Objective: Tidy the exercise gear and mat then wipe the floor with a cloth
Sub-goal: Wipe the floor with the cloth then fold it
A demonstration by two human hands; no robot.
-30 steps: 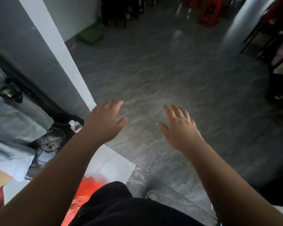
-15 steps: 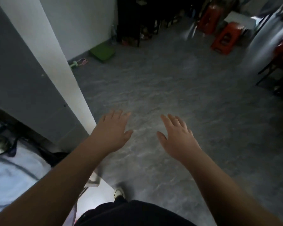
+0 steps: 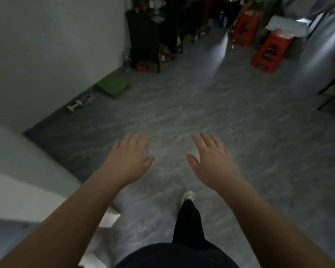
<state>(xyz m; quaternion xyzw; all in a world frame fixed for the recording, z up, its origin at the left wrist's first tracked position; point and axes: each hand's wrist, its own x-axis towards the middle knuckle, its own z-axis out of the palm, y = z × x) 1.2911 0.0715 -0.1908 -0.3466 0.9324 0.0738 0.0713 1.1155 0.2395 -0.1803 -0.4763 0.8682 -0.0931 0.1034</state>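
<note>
A folded green mat [image 3: 114, 86] lies on the grey floor [image 3: 191, 117] against the white wall. Just left of it lie a pale green dumbbell [image 3: 74, 106] and a small pink looped item [image 3: 88, 99]. My left hand [image 3: 127, 158] and my right hand [image 3: 211, 158] are stretched out in front of me, palms down, fingers straight, holding nothing. Both hover well short of the gear, over bare floor. No cloth is in view.
A white wall corner [image 3: 17, 171] juts in at the left. A dark shelf unit [image 3: 149, 35] stands at the back. Red plastic stools [image 3: 269, 49] and a dark table's legs [image 3: 333, 89] stand at the back right. My leg and white shoe [image 3: 188, 197] step forward.
The view has swung up and forward past the wall corner, so the mat, dumbbell and stools have come closer. The bag and bedding at the left have left the view. Both hands stay open.
</note>
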